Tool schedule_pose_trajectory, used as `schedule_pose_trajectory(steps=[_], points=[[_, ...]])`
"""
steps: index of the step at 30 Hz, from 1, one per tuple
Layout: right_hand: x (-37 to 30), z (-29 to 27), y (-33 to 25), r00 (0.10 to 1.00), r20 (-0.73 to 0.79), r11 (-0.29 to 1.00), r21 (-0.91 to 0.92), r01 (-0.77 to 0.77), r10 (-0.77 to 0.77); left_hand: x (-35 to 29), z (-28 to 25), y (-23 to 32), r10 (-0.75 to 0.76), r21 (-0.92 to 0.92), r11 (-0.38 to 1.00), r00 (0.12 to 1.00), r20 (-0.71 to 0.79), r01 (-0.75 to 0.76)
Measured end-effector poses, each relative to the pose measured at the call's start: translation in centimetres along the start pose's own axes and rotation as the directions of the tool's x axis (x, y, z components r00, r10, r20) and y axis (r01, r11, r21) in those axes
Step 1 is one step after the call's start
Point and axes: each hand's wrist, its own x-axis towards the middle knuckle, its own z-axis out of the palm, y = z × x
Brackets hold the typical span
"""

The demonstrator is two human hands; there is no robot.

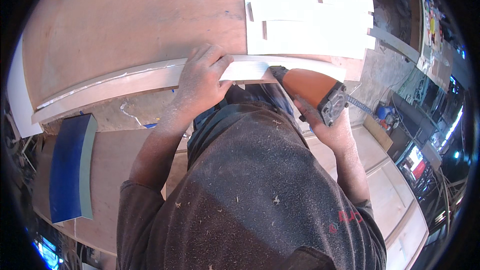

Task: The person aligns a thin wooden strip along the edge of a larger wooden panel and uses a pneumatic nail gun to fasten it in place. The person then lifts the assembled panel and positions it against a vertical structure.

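A long pale wooden strip (pixel 150 76) lies along the near edge of the plywood sheet (pixel 125 20), with an uneven white line, perhaps glue, on its left part. My left hand (pixel 202 77) grips the strip near its middle, fingers over the top and thumb on the near side. In my right hand (pixel 325 125) is an orange and black nail gun (pixel 310 87), its handle mostly hidden by the tool body. The gun's nose points left and meets the strip, right of my left hand; whether it presses on it cannot be seen. Pale dust coats both forearms.
A coiled air hose (pixel 359 104) runs from the gun toward the right. Bright white panels (pixel 310 25) with small wooden blocks lie on the sheet's far right. A curved blue panel (pixel 72 170) rests at the left on a wooden board (pixel 115 170). Clutter fills the right side.
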Motion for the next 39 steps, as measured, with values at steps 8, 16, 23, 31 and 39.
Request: schedule_pose_trajectory(steps=[8,16,23,31,39], points=[[0.9,0.9,-0.2,0.987,-0.001,0.967,-0.198,0.158,-0.162,-0.1,0.1,0.0,-0.017,0.009,1.0,1.0,0.017,0.016],[1.0,0.6,-0.2,0.991,0.051,0.955,-0.264,0.134,-0.125,-0.1,0.1,-0.1,-0.014,-0.031,0.999,1.0,-0.005,0.014],[1.3,0.3,-1.0,0.994,0.07,0.991,-0.117,-0.07,0.079,-0.2,0.1,-0.1,-0.026,-0.027,0.999,1.0,0.0,0.026],[1.8,0.7,-3.2,0.995,0.093,0.989,-0.148,-0.007,0.021,-0.2,0.3,-0.1,-0.01,-0.057,0.998,0.999,-0.037,0.008],[1.5,1.1,-1.5,0.997,0.062,0.978,-0.197,0.066,-0.055,-0.2,0.6,-0.3,0.015,-0.029,0.999,0.999,-0.039,-0.016]])
